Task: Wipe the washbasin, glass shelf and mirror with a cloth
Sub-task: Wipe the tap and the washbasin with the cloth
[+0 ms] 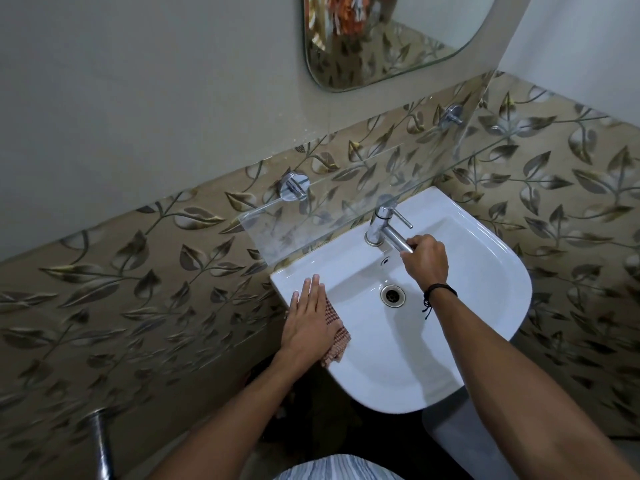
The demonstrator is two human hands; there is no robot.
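Here, one cloth [338, 338] under flat left hand [306, 317], right hand [426, 259] gripping one tap [379, 225]

The left hand [306, 317] lies flat, fingers straight, on a reddish-brown checked cloth [337, 344] spread over the left rim of the white ceramic washbasin [485, 271]. The right hand [427, 259] (a black thread band [441, 289] at its wrist) grips the spout end of the chrome tap [379, 225] above the round metal drain [392, 295]. A clear glass shelf [311, 220] on chrome brackets runs along the leaf-patterned beige tiles [138, 289], under a rounded frameless mirror [398, 53].
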